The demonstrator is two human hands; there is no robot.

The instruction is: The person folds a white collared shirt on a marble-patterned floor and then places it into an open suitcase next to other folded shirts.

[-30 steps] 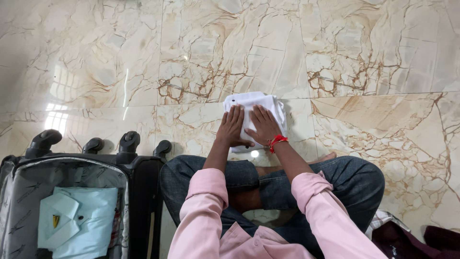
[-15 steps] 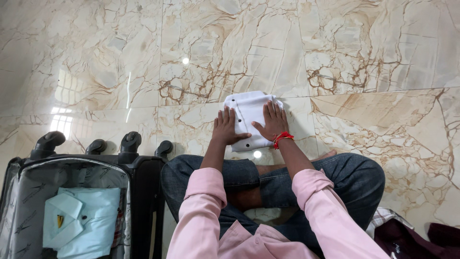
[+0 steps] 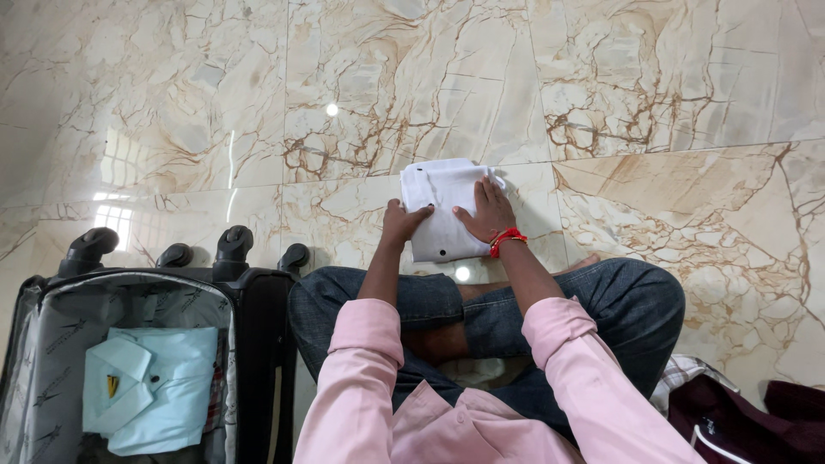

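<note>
A folded white shirt (image 3: 444, 209) with dark buttons lies on the marble floor in front of my crossed legs. My left hand (image 3: 401, 221) curls around the shirt's left edge, fingers tucked at its side. My right hand (image 3: 487, 210), with a red thread at the wrist, grips the shirt's right side, thumb on top. Pink sleeves cover both forearms.
An open black suitcase (image 3: 258, 344) stands at the lower left, wheels toward the floor tiles, with a folded light blue shirt (image 3: 150, 387) inside. Dark maroon clothing (image 3: 739, 421) lies at the lower right. Glossy beige marble floor (image 3: 430, 77) stretches ahead.
Both hands went from pressing flat on top of the white shirt to spreading apart and then closing on its left and right edges. The view shifted slightly.
</note>
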